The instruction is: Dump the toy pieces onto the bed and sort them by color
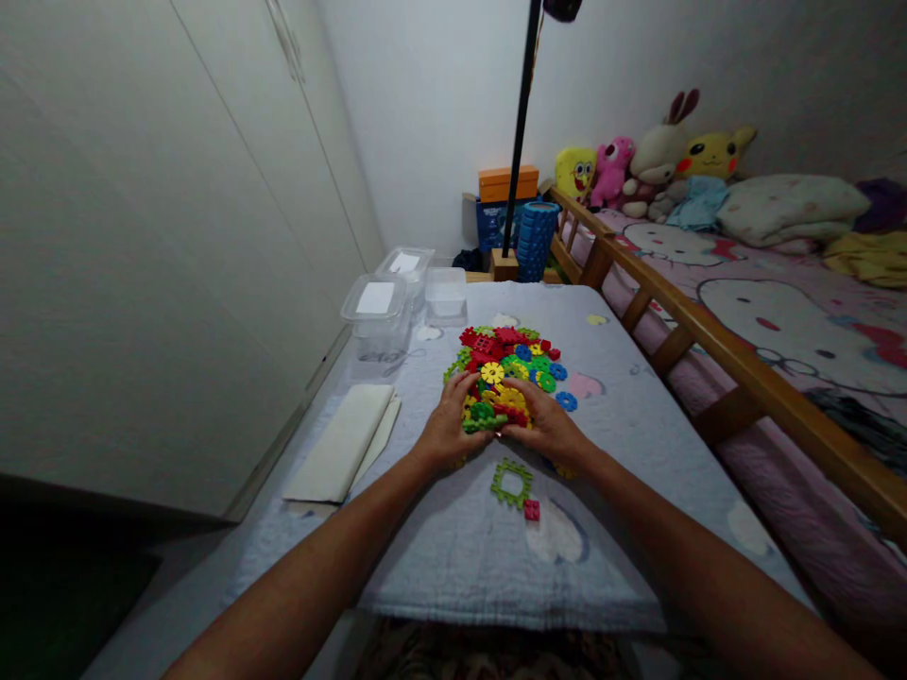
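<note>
A heap of coloured plastic interlocking pieces [506, 364], red, yellow, green and blue, lies on a table covered with a pale blue quilted cloth [453, 557]. My left hand [446, 425] rests on the near left side of the heap, fingers curled over the pieces. Opposite it, my right hand [542, 420] lies on the near right side, fingers bent onto the pieces. Between the two hands sit green and yellow pieces [486, 416]. A green square frame piece [511, 482] and a small red piece [531, 510] lie apart, closer to me.
Clear plastic lidded containers [375, 316] stand at the table's far left, with a folded white cloth [344, 444] nearer. A wooden bed rail [709, 340] runs along the right, with plush toys [658, 156] on the bed. A black pole [521, 132] stands behind the table.
</note>
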